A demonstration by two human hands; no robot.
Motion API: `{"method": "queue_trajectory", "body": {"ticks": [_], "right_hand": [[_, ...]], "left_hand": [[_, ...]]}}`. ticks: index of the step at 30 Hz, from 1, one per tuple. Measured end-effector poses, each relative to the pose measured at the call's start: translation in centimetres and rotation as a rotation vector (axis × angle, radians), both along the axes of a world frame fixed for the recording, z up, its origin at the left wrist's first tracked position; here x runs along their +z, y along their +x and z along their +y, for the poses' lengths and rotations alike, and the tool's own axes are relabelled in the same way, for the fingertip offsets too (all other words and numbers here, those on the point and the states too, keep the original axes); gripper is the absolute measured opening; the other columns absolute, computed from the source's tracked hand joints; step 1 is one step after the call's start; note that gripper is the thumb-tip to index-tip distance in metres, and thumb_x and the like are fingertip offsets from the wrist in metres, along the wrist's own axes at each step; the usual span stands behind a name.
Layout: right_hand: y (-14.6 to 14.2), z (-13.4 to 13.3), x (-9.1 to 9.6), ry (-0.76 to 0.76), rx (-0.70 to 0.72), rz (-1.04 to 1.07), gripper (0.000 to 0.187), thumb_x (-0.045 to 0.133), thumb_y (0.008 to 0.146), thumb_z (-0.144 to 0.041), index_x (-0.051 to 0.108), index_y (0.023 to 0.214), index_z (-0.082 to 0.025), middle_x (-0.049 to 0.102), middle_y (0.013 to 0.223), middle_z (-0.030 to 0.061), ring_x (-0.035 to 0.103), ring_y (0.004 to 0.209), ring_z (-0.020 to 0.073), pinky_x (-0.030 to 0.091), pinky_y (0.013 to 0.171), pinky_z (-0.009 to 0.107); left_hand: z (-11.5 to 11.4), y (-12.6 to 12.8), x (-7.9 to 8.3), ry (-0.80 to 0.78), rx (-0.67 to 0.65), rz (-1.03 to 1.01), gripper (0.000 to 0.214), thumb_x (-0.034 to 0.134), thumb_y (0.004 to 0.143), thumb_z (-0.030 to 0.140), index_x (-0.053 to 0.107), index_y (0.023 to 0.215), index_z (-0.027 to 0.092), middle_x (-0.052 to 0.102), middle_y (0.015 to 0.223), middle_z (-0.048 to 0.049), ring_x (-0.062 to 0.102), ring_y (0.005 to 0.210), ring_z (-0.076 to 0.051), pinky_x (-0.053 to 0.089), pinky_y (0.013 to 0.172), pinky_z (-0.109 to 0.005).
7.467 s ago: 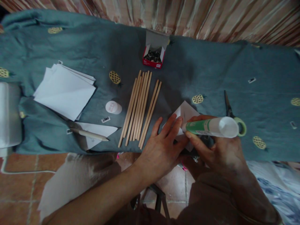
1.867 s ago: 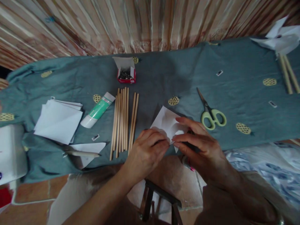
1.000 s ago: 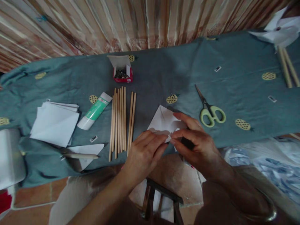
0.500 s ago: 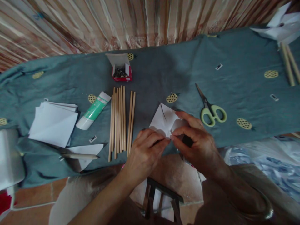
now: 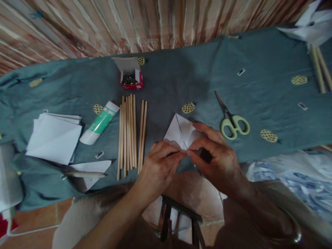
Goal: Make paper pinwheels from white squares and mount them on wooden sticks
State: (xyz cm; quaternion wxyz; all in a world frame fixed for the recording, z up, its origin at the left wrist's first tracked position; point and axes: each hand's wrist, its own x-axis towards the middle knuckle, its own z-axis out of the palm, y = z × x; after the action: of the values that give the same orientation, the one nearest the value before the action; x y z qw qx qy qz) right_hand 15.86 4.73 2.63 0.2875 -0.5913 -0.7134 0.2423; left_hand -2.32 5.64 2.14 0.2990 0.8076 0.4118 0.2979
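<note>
The left hand [image 5: 159,164] and the right hand [image 5: 223,159] are being brought together at the fingertips, with the near part of a folded white paper [image 5: 174,133] being pinched between thumb and fingers of each. The paper is being held directly beyond the fingertips, at the near edge of the green cloth [image 5: 166,93]. No clear long axis is being shown by its diamond outline; direction is being given by a dark line, apparently a slit, running from the far corner to the meeting point of the fingertips. Both hands are being kept equally near this end, while the right side is also being steadied by an extended right finger. The near corner is being hidden by the fingers. Farther out, the paper is being flanked by wooden sticks [image 5: 127,135] on the left and scissors [image 5: 231,121] on the right. Beyond the sticks, metal pieces are being contained in an open red box [image 5: 131,84].
</note>
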Motion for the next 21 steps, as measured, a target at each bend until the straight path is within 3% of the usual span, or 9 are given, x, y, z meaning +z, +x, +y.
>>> {"method": "queue_trajectory", "body": {"ticks": [21], "right_hand": [[0.04, 0.02, 0.1, -0.01, 0.009, -0.02, 0.008, 0.06, 0.084, -0.017, 0.062, 0.077, -0.021, 0.057, 0.133, 0.0123, 0.054, 0.122, 0.0298, 0.046, 0.1, 0.05]], "left_hand": [[0.51, 0.21, 0.36, -0.036, -0.033, 0.026, 0.015, 0.053, 0.092, 0.011, 0.065, 0.098, 0.018, 0.069, 0.094, -0.0048, 0.062, 0.093, -0.018, 0.049, 0.078, -0.034]]}}
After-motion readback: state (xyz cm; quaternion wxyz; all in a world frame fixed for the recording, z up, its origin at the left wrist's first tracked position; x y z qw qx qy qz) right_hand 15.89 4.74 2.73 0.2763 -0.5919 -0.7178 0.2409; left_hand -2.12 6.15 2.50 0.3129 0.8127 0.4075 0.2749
